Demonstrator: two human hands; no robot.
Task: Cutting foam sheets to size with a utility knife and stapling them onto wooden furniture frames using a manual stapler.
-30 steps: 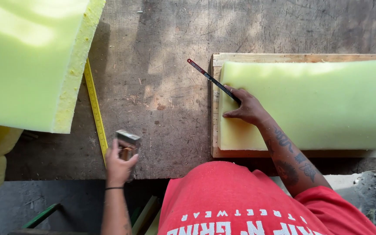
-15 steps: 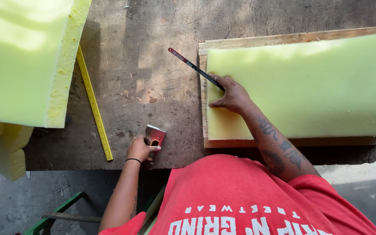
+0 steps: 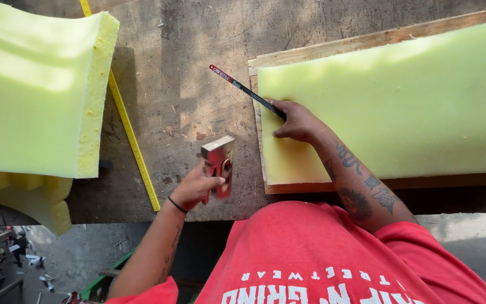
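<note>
Head view: a foam sheet [image 3: 389,101] on a wooden board [image 3: 367,40] is being worked on at the tabletop [image 3: 187,67].
Left hand [image 3: 198,188]: closed around a red and metal stapler [image 3: 219,164], which is being lifted off the tabletop and carried nearer the foam sheet's left edge than a second ago.
Right hand [image 3: 293,121]: being kept pressed on that left edge, fingers pinching a thin dark blade [image 3: 247,91] that is pointing away from the sheet.
Change: the stapler is now being raised and tilted, so fastening seems to be approaching.
Left of the sheet: a yellow measuring tape [image 3: 130,132] and a thick foam block [image 3: 35,95] are lying well apart from it.

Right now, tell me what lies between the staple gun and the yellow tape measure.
In the head view, only bare, scuffed workbench lies between the staple gun, held by the left hand, and the yellow tape measure.
</note>
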